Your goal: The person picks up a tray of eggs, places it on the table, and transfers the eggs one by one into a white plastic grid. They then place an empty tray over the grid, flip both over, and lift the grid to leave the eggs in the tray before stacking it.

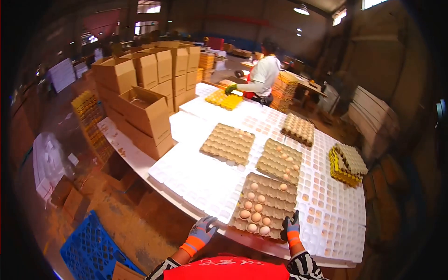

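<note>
A brown pulp egg tray (273, 193) with several eggs (254, 215) in its near rows lies at the front edge of a long table covered in white plastic egg trays (200, 177). My left hand (201, 231), in a grey glove with an orange cuff, hovers with fingers spread just left of that tray, touching nothing. My right hand (291, 227), gloved the same way, grips the tray's near right corner.
Further brown trays (228, 142) (281, 161) (298, 129) lie on the table, one with a few eggs. A yellow tray stack (345, 164) sits at right. Cardboard boxes (144, 109) stand at left, a blue crate (91, 249) on the floor. Another person (262, 77) works at the far end.
</note>
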A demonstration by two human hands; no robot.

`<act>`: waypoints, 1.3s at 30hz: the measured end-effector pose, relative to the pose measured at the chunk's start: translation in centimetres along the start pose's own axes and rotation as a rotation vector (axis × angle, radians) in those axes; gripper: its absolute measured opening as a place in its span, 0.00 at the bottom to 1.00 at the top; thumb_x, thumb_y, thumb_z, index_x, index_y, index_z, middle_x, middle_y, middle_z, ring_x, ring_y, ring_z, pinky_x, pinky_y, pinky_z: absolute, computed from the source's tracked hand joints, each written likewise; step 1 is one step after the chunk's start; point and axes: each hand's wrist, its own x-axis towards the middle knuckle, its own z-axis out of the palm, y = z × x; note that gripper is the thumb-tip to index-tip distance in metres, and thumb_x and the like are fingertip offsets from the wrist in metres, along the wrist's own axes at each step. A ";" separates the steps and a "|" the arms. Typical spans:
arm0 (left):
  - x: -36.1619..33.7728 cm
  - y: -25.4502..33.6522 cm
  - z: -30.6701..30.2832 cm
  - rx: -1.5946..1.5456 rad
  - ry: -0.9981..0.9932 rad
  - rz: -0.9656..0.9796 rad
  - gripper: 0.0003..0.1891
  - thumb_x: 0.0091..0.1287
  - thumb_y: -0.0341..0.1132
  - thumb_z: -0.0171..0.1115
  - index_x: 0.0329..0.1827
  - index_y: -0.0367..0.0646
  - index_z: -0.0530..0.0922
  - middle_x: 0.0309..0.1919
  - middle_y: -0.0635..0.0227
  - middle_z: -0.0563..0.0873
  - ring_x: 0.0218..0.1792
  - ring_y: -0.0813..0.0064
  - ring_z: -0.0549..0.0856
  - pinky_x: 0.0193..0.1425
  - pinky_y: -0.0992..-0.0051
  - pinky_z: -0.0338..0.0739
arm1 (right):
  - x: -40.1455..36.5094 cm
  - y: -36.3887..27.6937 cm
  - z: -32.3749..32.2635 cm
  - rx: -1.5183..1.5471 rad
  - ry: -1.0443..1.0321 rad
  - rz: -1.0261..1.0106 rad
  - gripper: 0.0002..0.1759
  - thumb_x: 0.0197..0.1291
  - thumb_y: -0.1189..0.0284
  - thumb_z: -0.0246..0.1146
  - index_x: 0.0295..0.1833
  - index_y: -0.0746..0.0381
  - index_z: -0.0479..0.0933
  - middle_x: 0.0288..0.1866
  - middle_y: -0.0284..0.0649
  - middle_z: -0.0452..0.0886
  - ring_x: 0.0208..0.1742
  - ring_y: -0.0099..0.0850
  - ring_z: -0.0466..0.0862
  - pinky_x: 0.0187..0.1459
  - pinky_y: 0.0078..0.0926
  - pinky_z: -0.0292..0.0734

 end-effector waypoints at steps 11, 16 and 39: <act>1.7 1.4 0.3 -0.013 -0.171 0.123 0.22 0.63 0.39 0.66 0.61 0.46 0.78 0.58 0.54 0.80 0.59 0.53 0.78 0.65 0.61 0.73 | -2.1 -6.5 -0.6 -0.060 0.025 0.078 0.41 0.60 0.68 0.66 0.76 0.64 0.57 0.69 0.54 0.72 0.70 0.45 0.72 0.67 0.34 0.68; 3.0 1.9 1.4 0.087 -0.184 0.179 0.26 0.61 0.38 0.69 0.63 0.47 0.76 0.63 0.53 0.76 0.64 0.54 0.75 0.68 0.61 0.70 | -0.6 -2.5 -0.6 -0.017 -0.036 0.065 0.43 0.61 0.66 0.67 0.77 0.64 0.56 0.67 0.50 0.74 0.68 0.41 0.73 0.67 0.33 0.68; 4.6 8.8 6.9 0.435 -0.344 0.456 0.30 0.53 0.42 0.72 0.61 0.50 0.76 0.54 0.59 0.76 0.55 0.56 0.75 0.56 0.56 0.69 | -9.6 -15.2 0.2 -0.653 -0.339 -0.504 0.21 0.53 0.69 0.67 0.55 0.55 0.76 0.54 0.44 0.77 0.51 0.45 0.77 0.52 0.41 0.73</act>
